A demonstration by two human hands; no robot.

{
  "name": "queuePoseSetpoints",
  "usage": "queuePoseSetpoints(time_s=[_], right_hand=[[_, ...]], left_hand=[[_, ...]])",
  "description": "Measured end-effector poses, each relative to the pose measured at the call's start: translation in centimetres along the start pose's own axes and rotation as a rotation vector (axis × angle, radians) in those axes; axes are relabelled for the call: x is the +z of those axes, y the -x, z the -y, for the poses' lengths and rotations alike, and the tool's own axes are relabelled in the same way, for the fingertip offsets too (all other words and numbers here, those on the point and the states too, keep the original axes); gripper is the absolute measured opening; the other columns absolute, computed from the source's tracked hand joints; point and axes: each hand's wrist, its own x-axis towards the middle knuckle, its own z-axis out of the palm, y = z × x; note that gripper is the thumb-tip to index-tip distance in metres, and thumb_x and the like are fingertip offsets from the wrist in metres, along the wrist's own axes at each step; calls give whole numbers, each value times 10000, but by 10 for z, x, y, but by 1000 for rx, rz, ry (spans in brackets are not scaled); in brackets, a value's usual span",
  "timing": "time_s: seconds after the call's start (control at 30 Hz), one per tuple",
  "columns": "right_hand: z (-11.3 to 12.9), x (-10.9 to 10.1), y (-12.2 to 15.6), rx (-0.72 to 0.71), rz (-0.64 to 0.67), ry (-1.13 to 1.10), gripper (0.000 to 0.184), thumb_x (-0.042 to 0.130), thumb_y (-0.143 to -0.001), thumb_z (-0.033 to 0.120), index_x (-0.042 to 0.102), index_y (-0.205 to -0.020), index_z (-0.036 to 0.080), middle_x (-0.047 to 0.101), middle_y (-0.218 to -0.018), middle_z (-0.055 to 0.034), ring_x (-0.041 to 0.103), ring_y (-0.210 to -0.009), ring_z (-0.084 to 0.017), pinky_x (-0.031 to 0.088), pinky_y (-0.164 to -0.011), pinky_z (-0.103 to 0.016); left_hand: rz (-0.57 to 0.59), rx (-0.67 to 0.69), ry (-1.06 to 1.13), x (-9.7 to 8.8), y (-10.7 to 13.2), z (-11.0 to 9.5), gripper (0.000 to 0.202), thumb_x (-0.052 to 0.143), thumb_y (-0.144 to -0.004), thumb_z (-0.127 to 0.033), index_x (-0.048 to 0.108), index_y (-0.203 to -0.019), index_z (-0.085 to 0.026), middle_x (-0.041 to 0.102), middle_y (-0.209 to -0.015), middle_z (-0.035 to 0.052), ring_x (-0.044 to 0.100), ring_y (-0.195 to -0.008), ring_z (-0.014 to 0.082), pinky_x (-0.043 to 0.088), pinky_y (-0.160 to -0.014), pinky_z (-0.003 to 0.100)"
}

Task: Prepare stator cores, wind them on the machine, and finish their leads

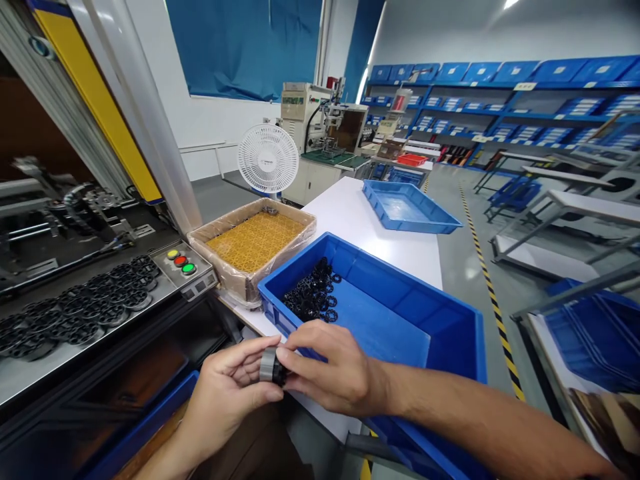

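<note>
Just in front of the blue bin's near edge, both hands meet at a short grey metal ring with a black toothed piece on its right side. My left hand has its fingers and thumb around the grey side. From the right, my right hand pinches the black side, and its fingers partly hide that piece. Beyond my hands, a heap of thin black toothed rings lies at the left end of the deep blue bin.
A plastic-lined carton of yellow-brown parts stands left of the bin. Round black parts line the machine bench beside a box of coloured push buttons. Farther back are a shallow blue tray on the white table and a fan.
</note>
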Motion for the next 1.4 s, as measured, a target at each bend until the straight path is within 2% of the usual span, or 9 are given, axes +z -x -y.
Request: queuePoseSetpoints(time_s=[0.2, 0.4, 0.57, 0.7, 0.83, 1.0, 1.13, 1.3, 1.4], right_hand=[[-1, 7, 3, 2, -11, 25, 232, 628, -888, 238, 623, -1047, 69, 668, -918, -132, 631, -861, -182, 566, -759, -309], [-4, 16, 9, -28, 51, 80, 262, 632, -884, 292, 648, -1033, 78, 678, -905, -111, 632, -897, -194, 562, -785, -316], [-94, -2, 22, 818, 467, 295, 300, 562, -942, 313, 603, -1192, 152, 612, -1227, -113, 562, -1161, -186, 460, -1026, -352], [-168, -12, 53, 1061, 627, 371, 308, 584, -931, 315, 583, -1185, 141, 598, -1214, -108, 613, -1054, -221, 531, -896, -429], [-185, -1, 77, 1173, 723, 381, 335, 585, -930, 334, 566, -1210, 152, 589, -1226, -98, 611, -1052, -219, 535, -884, -427], [-176, 7, 79, 1207, 787, 317, 318, 581, -932, 337, 572, -1197, 160, 601, -1199, -87, 620, -1023, -208, 545, -861, -409], [-156, -2, 56, 1116, 713, 240, 247, 607, -915, 285, 610, -1118, 143, 631, -1120, -78, 635, -963, -190, 552, -845, -393], [-66, -7, 6, 863, 396, 86, 264, 585, -899, 209, 605, -1160, 175, 584, -1208, -95, 624, -1028, -167, 556, -879, -309], [-2, -1, -10, 461, -11, -324, 306, 679, -837, 176, 630, -1136, 211, 630, -1106, -88, 635, -1020, -207, 572, -857, -370]], left_hand=[[15, 6, -112, -10, 2, 11, 450, 849, -637, -229, 748, -1075, -264, 789, -969, 36, 745, -880, 214, 588, -801, 244], [26, 71, -360, -5, 12, 20, 449, 636, -860, -311, 610, -1303, -239, 673, -1276, 82, 617, -1193, 247, 471, -1027, 324], [31, 170, -490, -17, 13, 11, 357, 622, -863, -296, 677, -1215, -270, 703, -1188, 90, 696, -1023, 230, 553, -890, 270], [-17, 51, -488, -38, 12, 6, 338, 658, -839, -316, 699, -1169, -260, 759, -996, 77, 733, -846, 207, 588, -762, 249], [-108, 116, -505, -43, 15, 3, 374, 740, -761, -317, 710, -1128, -254, 713, -1015, 64, 705, -819, 187, 574, -711, 228], [-139, 312, -753, -38, 22, -6, 437, 765, -729, -262, 704, -1160, -294, 725, -983, 54, 694, -909, 201, 557, -775, 227], [-173, 295, -673, -37, 25, -11, 424, 768, -735, -257, 709, -1152, -305, 731, -1154, 57, 682, -1040, 211, 523, -930, 260], [-110, 138, -203, -22, 22, -3, 445, 776, -731, -208, 698, -1165, -267, 743, -1117, 74, 721, -809, 160, 579, -779, 246], [-43, 80, 78, -8, 17, 7, 473, 847, -634, -166, 733, -1086, -246, 771, -1005, 57, 725, -806, 164, 574, -751, 233]])
